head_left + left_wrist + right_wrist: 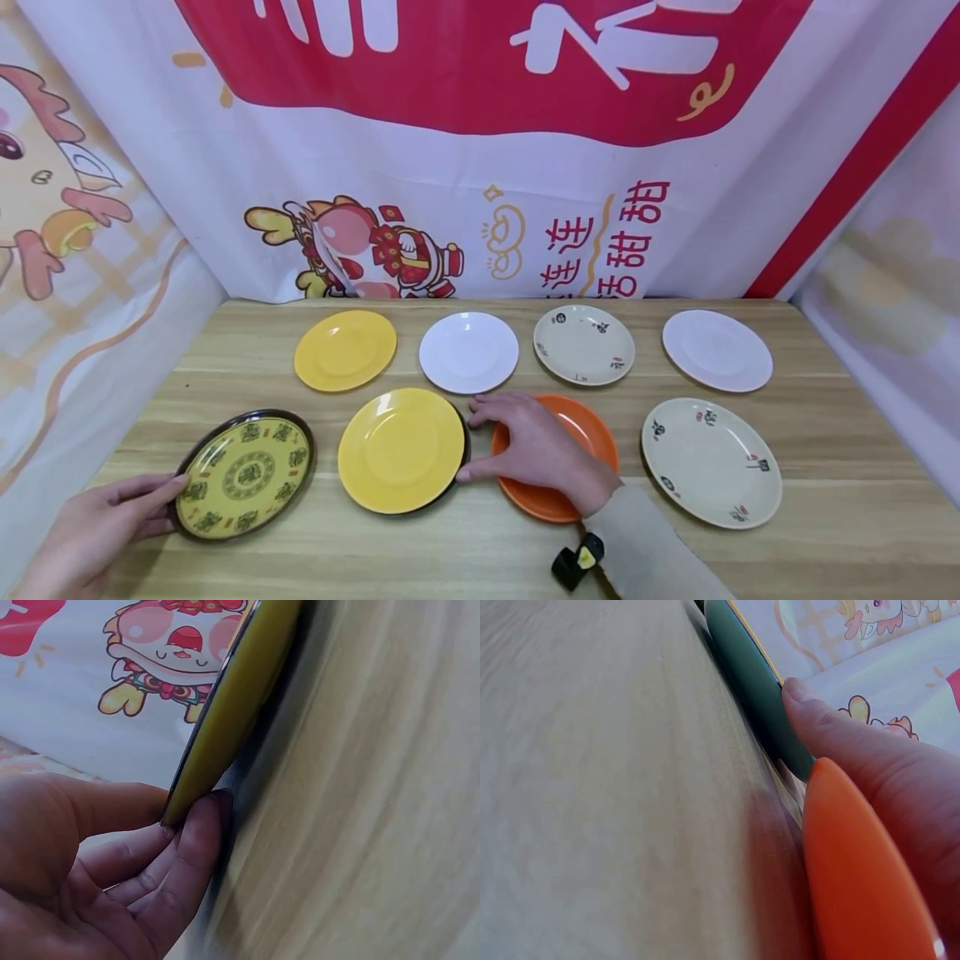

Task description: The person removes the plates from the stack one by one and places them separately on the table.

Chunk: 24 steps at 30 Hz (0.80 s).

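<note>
On the left, my left hand [97,525] pinches the near left rim of a yellow patterned plate [249,473] with a dark brown edge. In the left wrist view the thumb lies over the rim of this plate [240,697], fingers underneath, close over the table. At centre, a plain yellow plate [401,450] sits on a dark green plate [754,682], which shows only at the edge in the head view. My right hand [528,437] reaches over an orange plate [585,425], its spread thumb and index finger touching the stack's right rim.
Along the back of the wooden table [300,558] lie a yellow plate [345,350], a white plate [468,352], a cream plate [583,344] with dark motifs and another white plate [716,350]. A larger cream plate [711,462] is at right. Printed cloth [487,158] hangs behind.
</note>
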Each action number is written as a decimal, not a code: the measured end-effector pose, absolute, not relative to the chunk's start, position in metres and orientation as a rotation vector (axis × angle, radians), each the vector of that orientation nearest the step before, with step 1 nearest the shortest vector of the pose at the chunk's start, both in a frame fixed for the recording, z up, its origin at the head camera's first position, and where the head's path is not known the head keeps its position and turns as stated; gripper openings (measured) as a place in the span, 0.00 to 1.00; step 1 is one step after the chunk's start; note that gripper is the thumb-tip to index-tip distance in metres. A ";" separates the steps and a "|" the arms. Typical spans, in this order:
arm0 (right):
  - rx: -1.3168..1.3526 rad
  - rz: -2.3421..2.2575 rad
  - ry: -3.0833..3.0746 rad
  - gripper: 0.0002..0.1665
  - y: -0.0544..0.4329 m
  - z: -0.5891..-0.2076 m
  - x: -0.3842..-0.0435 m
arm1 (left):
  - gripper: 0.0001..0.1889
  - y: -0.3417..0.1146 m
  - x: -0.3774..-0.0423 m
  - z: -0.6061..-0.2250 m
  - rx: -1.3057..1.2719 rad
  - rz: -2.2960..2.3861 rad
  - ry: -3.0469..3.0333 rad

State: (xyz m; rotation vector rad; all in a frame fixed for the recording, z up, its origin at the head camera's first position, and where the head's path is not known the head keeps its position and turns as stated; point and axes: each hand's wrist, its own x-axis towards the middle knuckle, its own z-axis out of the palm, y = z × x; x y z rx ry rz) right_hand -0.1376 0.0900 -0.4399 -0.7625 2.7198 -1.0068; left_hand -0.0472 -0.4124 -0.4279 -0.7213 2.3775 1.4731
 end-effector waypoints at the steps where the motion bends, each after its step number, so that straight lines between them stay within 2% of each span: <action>1: -0.765 -1.008 2.717 0.38 0.090 -0.440 -0.138 | 0.18 -0.411 -0.048 -0.427 -0.726 1.424 2.402; 5: -0.770 -1.023 2.711 0.37 0.091 -0.441 -0.137 | 0.33 -0.407 -0.048 -0.425 -0.692 1.214 2.530; 11: -0.761 -1.015 2.710 0.38 0.091 -0.441 -0.137 | 0.33 -0.405 -0.047 -0.421 -0.637 1.036 2.646; 18: -0.779 -1.020 2.709 0.38 0.091 -0.442 -0.138 | 0.36 -0.408 -0.046 -0.422 -0.606 1.098 2.638; 20: -0.783 -1.024 2.710 0.37 0.091 -0.442 -0.138 | 0.31 -0.410 -0.046 -0.424 -0.617 1.201 2.640; 24: -0.784 -1.028 2.709 0.37 0.091 -0.443 -0.138 | 0.07 -0.414 -0.045 -0.428 -0.661 1.561 2.601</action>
